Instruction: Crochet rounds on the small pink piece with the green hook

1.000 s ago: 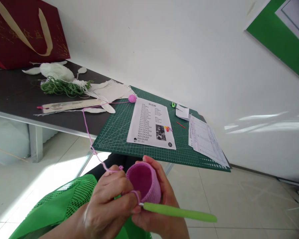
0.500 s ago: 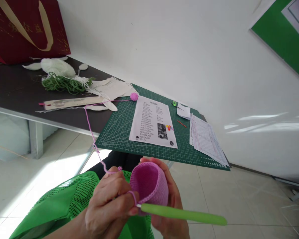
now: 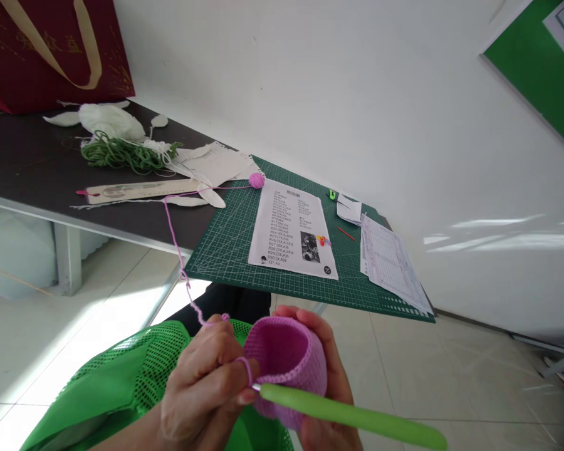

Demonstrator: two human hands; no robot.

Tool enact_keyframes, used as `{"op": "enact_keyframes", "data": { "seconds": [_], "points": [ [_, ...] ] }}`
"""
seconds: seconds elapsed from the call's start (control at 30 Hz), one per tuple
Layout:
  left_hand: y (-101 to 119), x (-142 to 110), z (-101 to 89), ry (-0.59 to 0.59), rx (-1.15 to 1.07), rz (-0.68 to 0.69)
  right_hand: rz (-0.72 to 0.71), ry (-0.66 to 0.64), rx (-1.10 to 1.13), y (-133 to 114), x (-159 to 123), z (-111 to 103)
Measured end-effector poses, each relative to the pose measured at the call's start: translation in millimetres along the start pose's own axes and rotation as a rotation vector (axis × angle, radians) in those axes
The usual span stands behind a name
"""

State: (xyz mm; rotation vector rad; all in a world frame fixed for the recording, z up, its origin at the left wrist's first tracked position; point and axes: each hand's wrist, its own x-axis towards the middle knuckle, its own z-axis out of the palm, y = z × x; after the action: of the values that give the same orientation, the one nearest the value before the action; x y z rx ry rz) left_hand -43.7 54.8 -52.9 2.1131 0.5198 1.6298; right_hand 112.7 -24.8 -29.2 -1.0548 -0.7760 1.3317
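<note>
A hollow pink crochet piece (image 3: 289, 363), its open rim facing up toward me, sits between my hands. My left hand (image 3: 211, 376) is closed at the near-left rim, pinching the piece, with pink yarn looped over a finger. My right hand (image 3: 331, 363) curls around the far and right sides of the piece. A crochet hook (image 3: 352, 416) with a thick green handle slants across in front of my right hand, its metal tip beside my left fingertips. From my left hand the pink yarn (image 3: 170, 228) runs up to a small pink ball (image 3: 256, 180) on the table.
A green cutting mat (image 3: 232, 238) carries a printed pattern sheet (image 3: 286, 219), forms (image 3: 395, 263) and a red stick (image 3: 346, 233). Left on the dark table (image 3: 23, 163) are green yarn (image 3: 122, 155), white yarn (image 3: 110, 121), a bookmark (image 3: 141, 190) and a red bag (image 3: 70, 56).
The crochet piece has tilted and shifted slightly right and down with my right hand. The hook's handle end has swung down and to the right. My left hand stays at the rim.
</note>
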Motion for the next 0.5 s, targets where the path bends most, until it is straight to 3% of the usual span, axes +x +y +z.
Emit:
{"op": "enact_keyframes", "data": {
  "seconds": [0.17,0.3,0.5],
  "points": [
    [1,5,5.1,0.059,-0.207,-0.185,0.011,-0.022,0.025,15,5,-13],
    [3,14,13.7,0.151,-0.405,-0.543,0.026,-0.044,0.015,27,8,-19],
    [5,18,14.5,0.172,-0.747,-1.045,0.071,-0.042,0.026,21,11,-22]
  ]
}}
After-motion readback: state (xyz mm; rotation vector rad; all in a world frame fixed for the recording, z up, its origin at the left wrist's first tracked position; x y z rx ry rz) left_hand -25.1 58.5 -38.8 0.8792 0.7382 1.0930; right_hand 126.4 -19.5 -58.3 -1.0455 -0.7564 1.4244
